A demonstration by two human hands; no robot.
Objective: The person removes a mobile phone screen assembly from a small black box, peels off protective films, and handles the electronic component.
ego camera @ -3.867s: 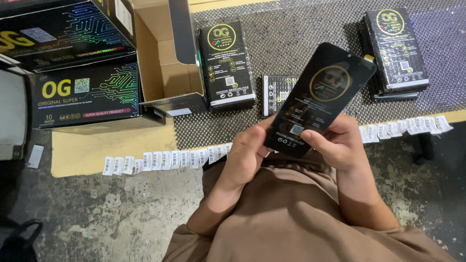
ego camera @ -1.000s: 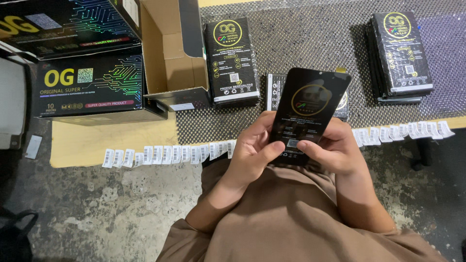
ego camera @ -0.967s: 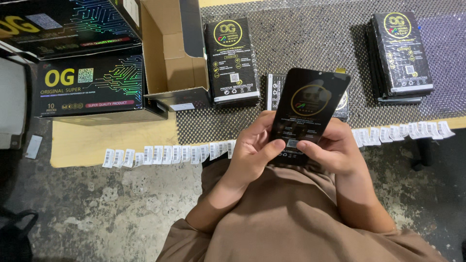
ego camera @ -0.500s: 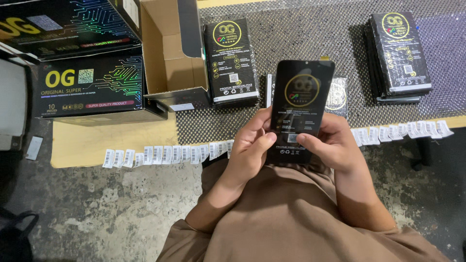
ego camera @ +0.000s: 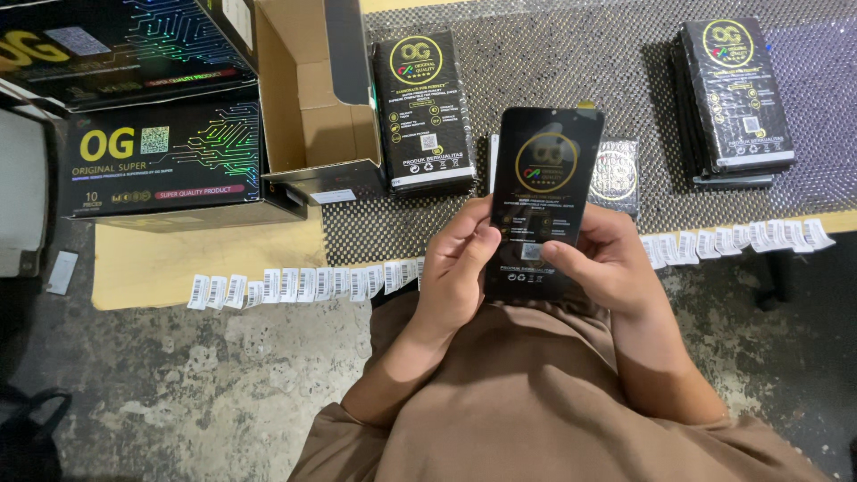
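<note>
You have the flat black packet (ego camera: 544, 201) upright in the middle of the frame, printed face toward you, held over your lap just in front of the table edge. Your left hand (ego camera: 455, 268) wraps its left edge with the thumb laid on the front, and your right hand (ego camera: 603, 268) cups the lower right corner, thumb pressing near a small sticker low on the face; both hands are closed on the packet, so it sits steady from two sides and the face stays open to view, probably for working at that lower part.

The rest is laid out within reach. A row of small white labels (ego camera: 303, 286) hangs along the table edge at left of centre, with more (ego camera: 741, 241) at the right, stuck by one end so each can be picked off singly. One like packet (ego camera: 424, 112) lies flat on the dark mesh mat (ego camera: 625, 80) above your hands, and a stack of them (ego camera: 732, 98) sits apart at upper right, seemingly kept as a separate pile. A silvery packet (ego camera: 616, 174) shows just behind the one you hold. At upper left stand printed black boxes (ego camera: 165, 156) and an open cardboard box (ego camera: 312, 98), its mouth turned toward the mat
</note>
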